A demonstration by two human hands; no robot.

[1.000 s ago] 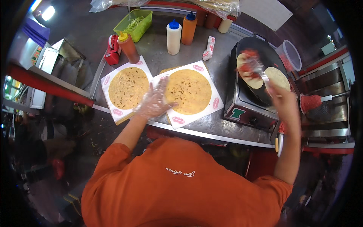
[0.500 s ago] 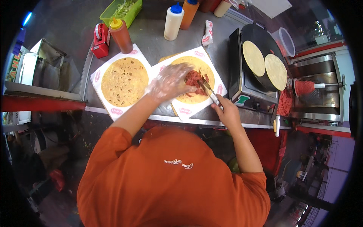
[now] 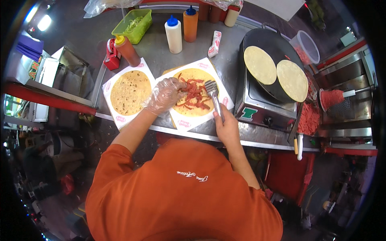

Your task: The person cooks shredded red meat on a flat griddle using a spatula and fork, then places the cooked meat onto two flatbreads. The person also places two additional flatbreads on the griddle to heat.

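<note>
My left hand (image 3: 165, 94), in a clear plastic glove, has its fingers curled against the shredded reddish meat (image 3: 195, 89) at its left side. This meat lies scattered over a round tortilla (image 3: 201, 75) on printed white paper (image 3: 186, 123), with a brown board edge showing beneath. My bare right hand (image 3: 228, 127) is closed round the handle of metal tongs (image 3: 216, 100), whose fork-like end is over the tortilla's right part. Left of these, a browned tortilla (image 3: 129, 94) lies on another paper sheet (image 3: 148, 69), near my left wrist.
A round black griddle (image 3: 257, 38) with two pale tortillas stands at right. Beyond it are a meat spit (image 3: 331, 99), meat shavings (image 3: 309, 118) and a knife (image 3: 300, 146). Squeeze bottles (image 3: 174, 36), a red tape dispenser (image 3: 112, 56) and a green tub (image 3: 141, 34) stand behind.
The meat has gone from a heap to a spread over the tortilla. My left hand has drawn back leftward, and the tongs have lifted and turned upright. The view has also shifted.
</note>
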